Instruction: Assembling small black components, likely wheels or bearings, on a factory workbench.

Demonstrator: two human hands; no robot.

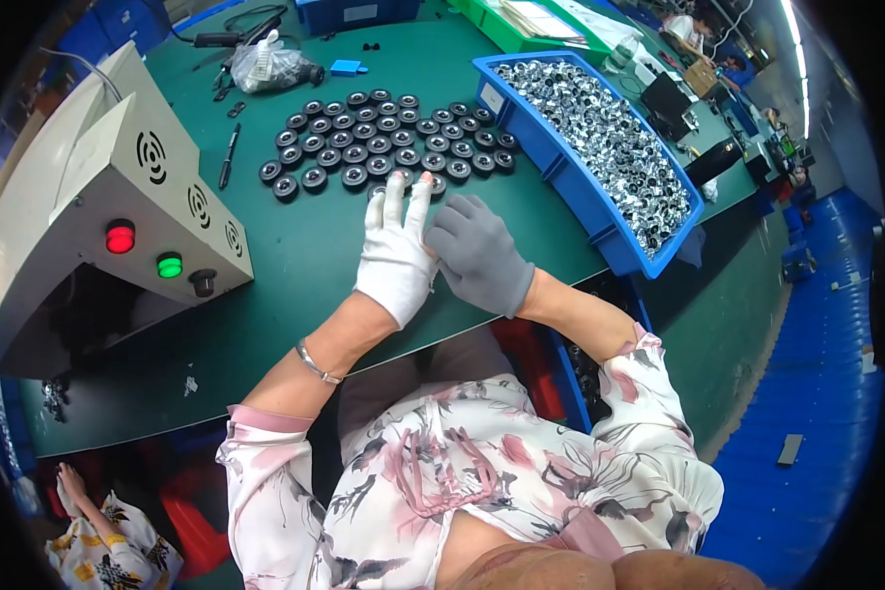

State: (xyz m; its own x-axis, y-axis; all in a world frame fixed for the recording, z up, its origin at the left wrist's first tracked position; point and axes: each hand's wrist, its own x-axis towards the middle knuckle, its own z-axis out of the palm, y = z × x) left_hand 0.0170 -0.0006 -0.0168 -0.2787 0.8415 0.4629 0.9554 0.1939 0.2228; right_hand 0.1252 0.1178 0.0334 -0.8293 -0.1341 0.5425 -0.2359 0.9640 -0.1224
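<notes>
On the green table [295, 265], the white-gloved left hand [395, 251] is lying flat, fingers spread, fingertips touching the nearest black round parts [383, 138]. Beside it, the grey-gloved right hand [479, 254] is resting loosely curled, gripping nothing.

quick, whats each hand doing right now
left hand: open, flat on the table, fingertips at the black round parts
right hand: open, holding nothing

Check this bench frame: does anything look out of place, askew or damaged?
Only small things. The left hand wears a white glove with its fingertips cut away, the right hand a grey one. The black round parts lie in neat rows, and the blue bin of shiny parts sits askew to them on the table.
</notes>
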